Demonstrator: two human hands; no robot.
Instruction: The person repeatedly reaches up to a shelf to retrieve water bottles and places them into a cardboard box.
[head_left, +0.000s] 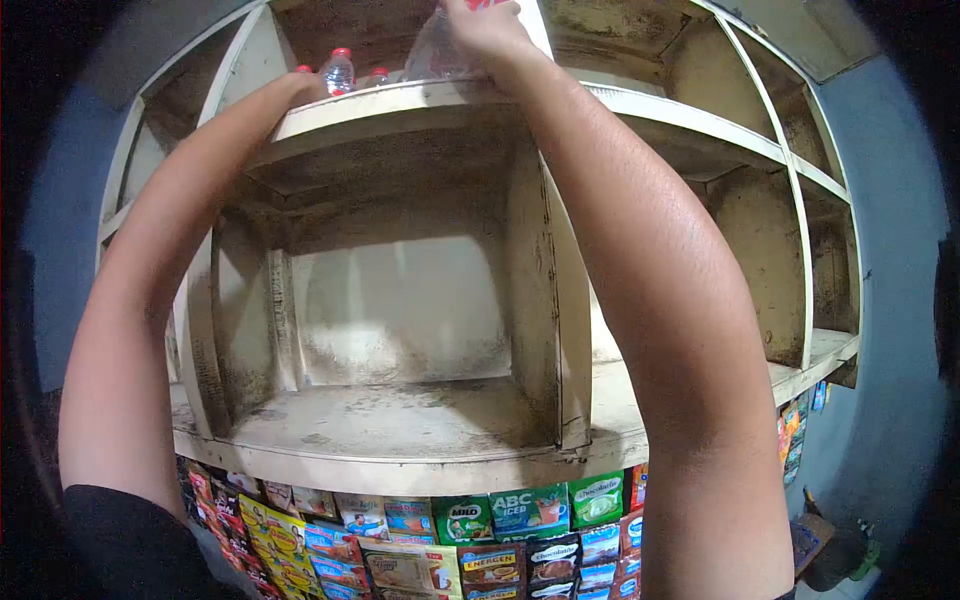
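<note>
Both my arms reach up to the top shelf of a white wooden rack. My left hand is at the shelf's front edge, beside a small clear plastic bottle with a red cap; its fingers are mostly hidden. Further right, my right hand grips a clear plastic package with red print, partly cut off by the top of the view. Between them, another red cap shows just above the shelf edge.
Below is a stained compartment with upright dividers on both sides. Rows of hanging drink sachets line the front under the lower shelf board. A blue wall stands at the right.
</note>
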